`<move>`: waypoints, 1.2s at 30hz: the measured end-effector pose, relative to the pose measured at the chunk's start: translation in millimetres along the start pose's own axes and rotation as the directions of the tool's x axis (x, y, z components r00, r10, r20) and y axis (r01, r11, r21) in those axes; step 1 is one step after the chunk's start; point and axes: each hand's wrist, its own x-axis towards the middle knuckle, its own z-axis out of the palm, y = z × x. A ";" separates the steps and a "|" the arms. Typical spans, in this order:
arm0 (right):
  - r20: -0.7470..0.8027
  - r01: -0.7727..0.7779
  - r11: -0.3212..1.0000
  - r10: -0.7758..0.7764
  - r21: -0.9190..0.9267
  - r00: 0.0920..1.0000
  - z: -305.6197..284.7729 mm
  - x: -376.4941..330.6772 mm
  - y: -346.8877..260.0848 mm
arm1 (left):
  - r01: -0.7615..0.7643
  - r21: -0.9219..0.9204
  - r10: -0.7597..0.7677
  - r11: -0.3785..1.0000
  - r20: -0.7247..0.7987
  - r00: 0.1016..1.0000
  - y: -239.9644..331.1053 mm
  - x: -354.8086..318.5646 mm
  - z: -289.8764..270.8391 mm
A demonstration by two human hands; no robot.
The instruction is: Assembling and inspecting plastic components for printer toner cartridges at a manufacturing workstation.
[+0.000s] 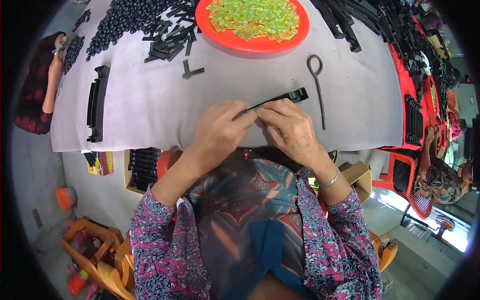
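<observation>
Both hands meet over the table's near edge, fingers closed around a long black plastic part [286, 97]. My left hand [220, 125] pinches its left end, most of which the fingers cover. Beside it, my right hand [290, 127] grips the middle, and the hooked far end sticks out to the upper right. Whether a smaller piece sits between the fingertips I cannot make out. A metal rod with a looped end [317, 82] lies right of the hands. Two small black strips [192, 72] lie beyond them, and another long black part [98, 104] is at the left.
Farther back, a red plate [252, 48] holds yellow-green translucent pieces [252, 17]. Heaped left of it are black strips [172, 42] and round black pieces [125, 22]. Long black parts [350, 22] lie at the back right. Below the table stands a box of black parts [142, 167]. Other people sit at both sides.
</observation>
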 end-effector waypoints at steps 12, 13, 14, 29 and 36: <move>-0.224 -0.282 0.937 0.326 0.206 0.918 -18.6 -6.4 14.0 | 0.087 0.035 -0.088 0.996 0.001 0.996 14.6 7.0 8.9; -0.257 -0.307 0.934 0.347 0.184 0.902 -22.3 -6.2 19.1 | 0.091 0.037 -0.091 0.995 -0.007 0.996 15.7 7.4 9.3; -0.290 -0.331 0.930 0.366 0.162 0.884 -25.3 -5.9 22.8 | 0.096 0.038 -0.095 0.995 -0.015 0.995 16.4 7.7 10.1; -0.239 -0.630 0.736 0.584 -0.245 0.776 -50.2 -0.3 79.2 | 0.093 0.063 -0.096 0.994 0.035 0.995 16.4 5.9 14.1; 0.006 -0.759 0.560 0.803 0.331 0.596 -68.3 5.0 98.6 | 0.092 0.073 -0.095 0.993 0.036 0.995 16.3 7.4 13.4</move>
